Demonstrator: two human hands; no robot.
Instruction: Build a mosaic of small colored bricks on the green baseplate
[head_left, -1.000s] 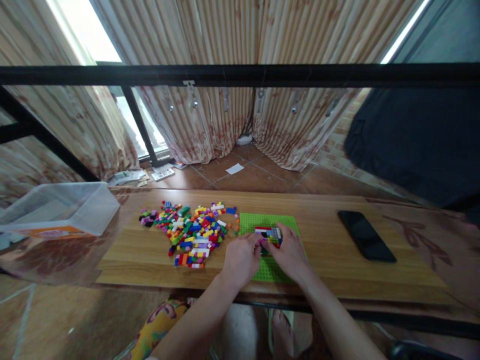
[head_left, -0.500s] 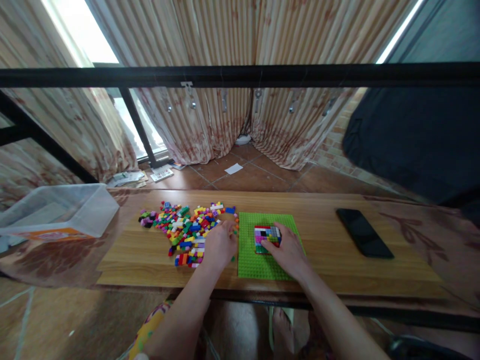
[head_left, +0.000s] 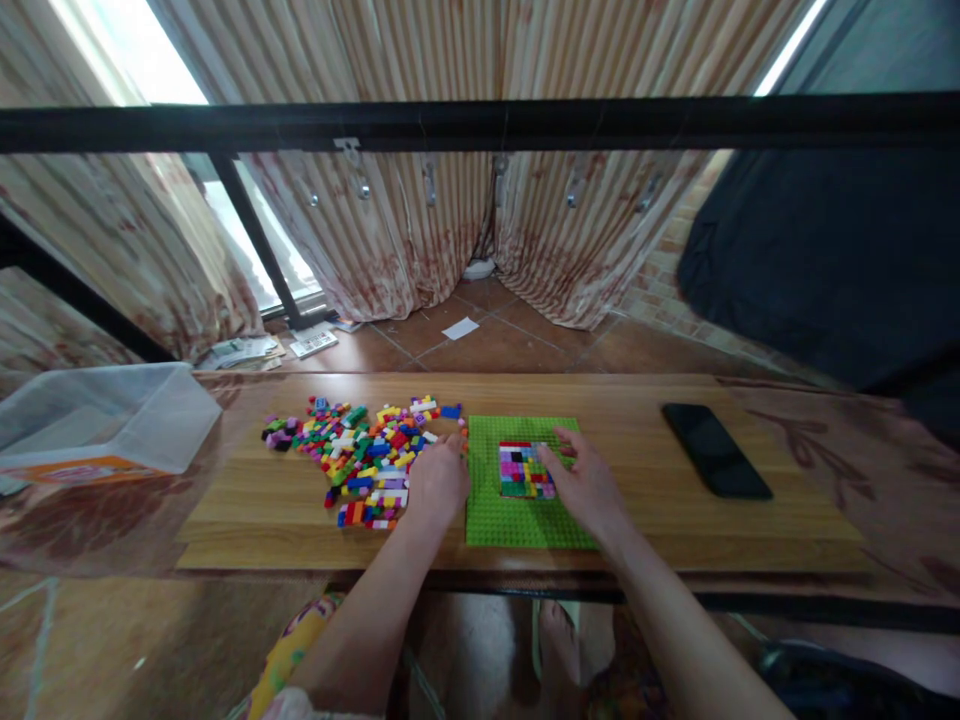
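A green studded baseplate [head_left: 487, 525] lies on the wooden table, bearing a low square of many-coloured toy bricks [head_left: 517, 470]. Beside that square's right edge is my right hand [head_left: 591, 485], thumb and fingers apart, the thumb close to its upper right corner. My left hand [head_left: 439, 480] is at the right side of a heap of loose toy bricks [head_left: 375, 450], just left of the baseplate. Its fingers are bent together and point away from me; whatever they hold, if anything, is hidden.
A black phone [head_left: 715, 450] lies right of the baseplate on the wooden table [head_left: 645, 540]. At the far left stands a clear plastic box [head_left: 150, 420] with an orange label. A black metal bar [head_left: 480, 128] crosses in front of the curtains [head_left: 555, 230].
My right hand has drawn back to the right and opened, uncovering more of the brick square. My left hand stays by the heap. The whole view has shifted slightly.
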